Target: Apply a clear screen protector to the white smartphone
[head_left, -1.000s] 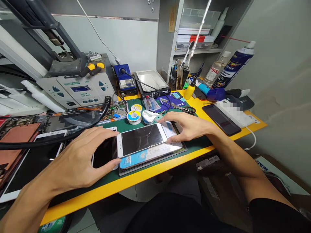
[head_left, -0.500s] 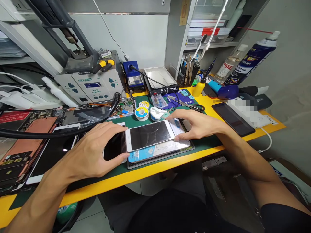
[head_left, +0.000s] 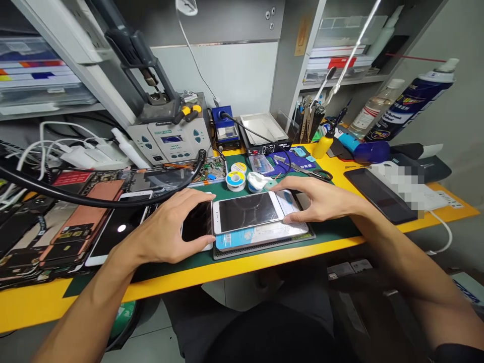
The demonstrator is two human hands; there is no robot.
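A white phone with a cracked screen (head_left: 247,212) lies on a flat plate (head_left: 264,237) on the green mat (head_left: 333,229). My left hand (head_left: 170,232) grips its left end between thumb and fingers, over a dark phone (head_left: 196,224) lying beside it. My right hand (head_left: 321,201) pinches its right end, thumb in front and fingers behind. Both hands are closed on the phone.
A soldering station (head_left: 174,138), a black hose (head_left: 94,199), opened phones and tablets (head_left: 86,222) at the left. Solder spools (head_left: 235,180), scissors (head_left: 313,174), a heating plate (head_left: 262,132), a tool holder (head_left: 308,121), spray can (head_left: 408,103) and a dark phone (head_left: 380,194) at the right. Yellow table edge (head_left: 227,269) runs in front.
The view has shifted left and back, showing more of the left bench. Both hands stay on the ends of the white phone, which has not visibly moved on the plate.
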